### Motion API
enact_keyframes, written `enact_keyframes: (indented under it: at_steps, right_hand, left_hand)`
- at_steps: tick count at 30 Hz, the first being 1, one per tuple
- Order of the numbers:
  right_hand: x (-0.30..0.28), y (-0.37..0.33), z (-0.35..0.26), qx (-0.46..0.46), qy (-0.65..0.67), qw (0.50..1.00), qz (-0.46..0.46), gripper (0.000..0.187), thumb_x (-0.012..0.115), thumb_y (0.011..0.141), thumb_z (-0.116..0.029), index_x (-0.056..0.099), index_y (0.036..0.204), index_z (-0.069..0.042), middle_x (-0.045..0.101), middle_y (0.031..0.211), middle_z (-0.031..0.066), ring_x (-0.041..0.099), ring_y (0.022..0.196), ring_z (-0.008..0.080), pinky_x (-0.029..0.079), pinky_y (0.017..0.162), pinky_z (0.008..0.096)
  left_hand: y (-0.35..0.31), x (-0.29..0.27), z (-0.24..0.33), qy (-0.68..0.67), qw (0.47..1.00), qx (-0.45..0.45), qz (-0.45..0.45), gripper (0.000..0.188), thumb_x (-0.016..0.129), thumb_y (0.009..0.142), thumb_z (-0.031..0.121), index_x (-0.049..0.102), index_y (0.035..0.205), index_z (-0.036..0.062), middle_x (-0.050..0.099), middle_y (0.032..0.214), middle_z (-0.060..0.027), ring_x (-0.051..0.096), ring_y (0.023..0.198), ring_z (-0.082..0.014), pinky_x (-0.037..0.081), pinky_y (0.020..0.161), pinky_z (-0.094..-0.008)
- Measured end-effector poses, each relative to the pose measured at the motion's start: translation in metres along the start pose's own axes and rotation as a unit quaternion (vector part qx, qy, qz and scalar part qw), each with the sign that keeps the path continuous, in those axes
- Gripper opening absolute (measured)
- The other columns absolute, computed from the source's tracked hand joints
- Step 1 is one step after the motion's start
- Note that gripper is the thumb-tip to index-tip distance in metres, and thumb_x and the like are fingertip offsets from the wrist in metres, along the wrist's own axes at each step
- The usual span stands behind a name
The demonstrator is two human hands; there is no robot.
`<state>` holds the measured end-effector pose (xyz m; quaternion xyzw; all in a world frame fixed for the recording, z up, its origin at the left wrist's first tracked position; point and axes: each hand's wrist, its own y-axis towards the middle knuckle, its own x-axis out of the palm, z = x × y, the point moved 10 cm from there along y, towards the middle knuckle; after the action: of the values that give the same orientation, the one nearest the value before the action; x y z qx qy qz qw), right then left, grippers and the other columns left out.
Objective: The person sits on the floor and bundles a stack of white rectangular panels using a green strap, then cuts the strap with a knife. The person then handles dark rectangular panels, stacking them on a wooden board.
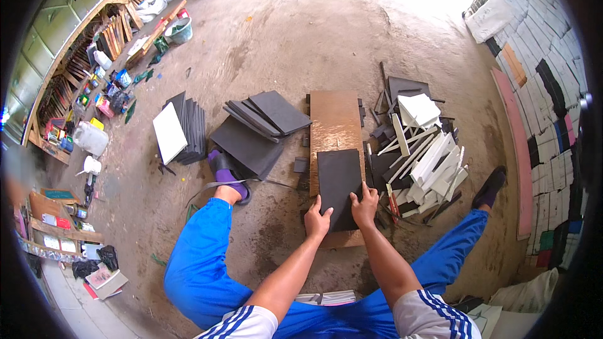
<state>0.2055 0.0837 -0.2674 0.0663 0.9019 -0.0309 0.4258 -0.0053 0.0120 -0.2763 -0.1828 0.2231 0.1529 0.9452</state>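
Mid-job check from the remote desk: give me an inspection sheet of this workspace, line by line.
Surface: brown wooden board lying flat on the dirt floor.
Job's things: dark foam sheet lying on the board's near end.
Clutter: white and dark offcut strips to the right; stacked dark sheets and a white panel to the left.
Grippers: left hand and right hand both grip the sheet's near edge, fingers on top.
Cables: nothing seen.
Surroundings: cluttered shelf at left; wall of stacked coloured sheets at right; bucket far left.
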Motion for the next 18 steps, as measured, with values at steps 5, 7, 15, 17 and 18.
enact_keyframes:
  at_steps: [5, 7, 15, 17, 18]
  right_hand:
    - [-0.021, -0.001, -0.046, -0.039, -0.101, 0.993, 0.051, 0.060, 0.081, 0.088, -0.024, 0.060, 0.142, -0.008, 0.055, 0.120, 0.0165, 0.053, 0.115, 0.0347, 0.045, 0.098, 0.0458]
    - [-0.016, 0.006, -0.080, -0.121, -0.092, 0.986, 0.075, 0.056, 0.081, 0.086, -0.025, 0.062, 0.137, -0.011, 0.058, 0.122, 0.0158, 0.055, 0.117, 0.0347, 0.046, 0.100, 0.0461]
    - [0.124, 0.072, -0.246, -0.350, -0.070, 0.934, -0.015, 0.057, 0.075, 0.082, -0.014, 0.059, 0.137, -0.008, 0.059, 0.136, 0.0166, 0.056, 0.129, 0.0339, 0.047, 0.107, 0.0441]
    - [0.158, 0.101, -0.258, -0.353, -0.105, 0.929, -0.022, 0.059, 0.065, 0.089, -0.010, 0.051, 0.146, -0.007, 0.055, 0.145, 0.0184, 0.053, 0.135, 0.0346, 0.048, 0.107, 0.0442]
    - [0.174, 0.112, -0.264, -0.350, -0.125, 0.928, -0.029, 0.059, 0.061, 0.091, -0.010, 0.050, 0.149, -0.008, 0.054, 0.147, 0.0191, 0.051, 0.137, 0.0347, 0.048, 0.106, 0.0440]
  left_hand:
    - [0.010, -0.010, -0.013, -0.053, 0.996, 0.056, 0.038, 0.063, 0.078, 0.091, 0.025, 0.057, 0.143, -0.0042, 0.065, 0.136, -0.0259, 0.064, 0.126, -0.0370, 0.050, 0.107, -0.0404]
    - [0.031, -0.021, -0.025, -0.087, 0.991, 0.054, 0.083, 0.061, 0.076, 0.093, 0.028, 0.059, 0.142, -0.0039, 0.065, 0.136, -0.0253, 0.064, 0.127, -0.0369, 0.049, 0.108, -0.0412]
    - [0.138, -0.104, -0.034, -0.111, 0.972, -0.017, 0.206, 0.039, 0.076, 0.092, 0.019, 0.069, 0.123, -0.0036, 0.066, 0.129, -0.0233, 0.061, 0.124, -0.0387, 0.047, 0.107, -0.0454]
    - [0.152, -0.116, -0.026, -0.112, 0.971, -0.013, 0.211, 0.037, 0.075, 0.092, 0.019, 0.070, 0.122, -0.0025, 0.066, 0.128, -0.0225, 0.061, 0.123, -0.0382, 0.046, 0.107, -0.0456]
    - [0.154, -0.122, -0.024, -0.107, 0.970, 0.000, 0.220, 0.035, 0.075, 0.092, 0.019, 0.070, 0.120, -0.0014, 0.066, 0.125, -0.0215, 0.062, 0.119, -0.0365, 0.046, 0.106, -0.0449]
